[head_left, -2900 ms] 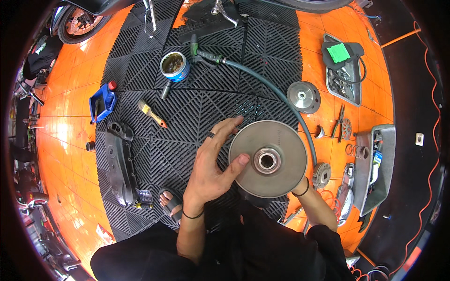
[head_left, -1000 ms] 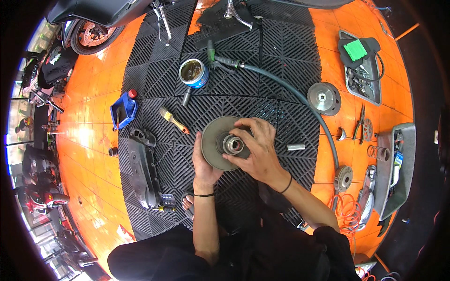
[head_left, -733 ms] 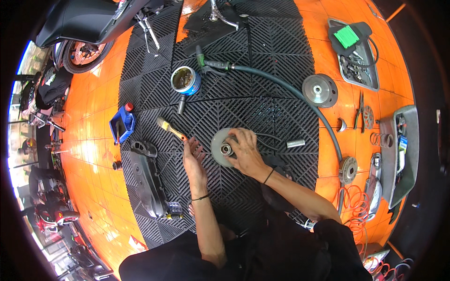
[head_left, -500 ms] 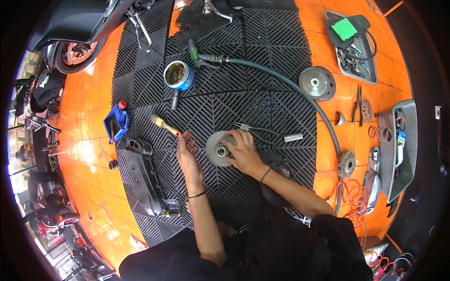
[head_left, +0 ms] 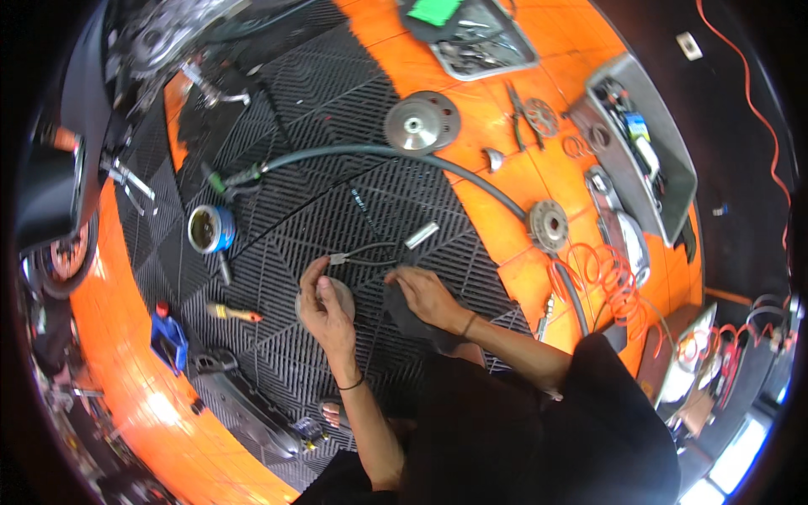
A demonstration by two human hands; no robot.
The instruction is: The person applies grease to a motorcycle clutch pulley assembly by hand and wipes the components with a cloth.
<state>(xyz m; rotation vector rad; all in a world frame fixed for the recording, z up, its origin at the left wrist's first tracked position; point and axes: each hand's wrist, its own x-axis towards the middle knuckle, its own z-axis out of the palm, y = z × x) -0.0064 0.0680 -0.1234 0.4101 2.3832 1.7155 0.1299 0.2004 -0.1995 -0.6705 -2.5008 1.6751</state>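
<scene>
A round grey metal disc (head_left: 343, 291) lies on the black ribbed mat, partly hidden behind my left hand (head_left: 328, 318). That hand is upright at the disc's near left side, fingers stretched and slightly curved, holding nothing. To the right, my right hand (head_left: 429, 300) has its fingers closed on a dark cloth (head_left: 406, 316), which hangs or bunches beneath them; blur hides the exact grip. Just beyond the disc are pliers (head_left: 338, 259) with dark handles. A shiny metal tube (head_left: 422, 235) lies farther right. A paint brush (head_left: 234, 312) rests to the left.
A blue can (head_left: 225, 229) with brown contents stands at left, near a blue container (head_left: 170, 343) and a black cover (head_left: 248, 412). A hose (head_left: 480, 181) crosses the mat. Metal pulley parts (head_left: 415, 124), a coiled orange hose (head_left: 602, 278) and a grey bin (head_left: 673, 198) are at right.
The view has turned to the right. My right hand has left the disc and moved onto the dark cloth. My left hand has come in against the disc's side.
</scene>
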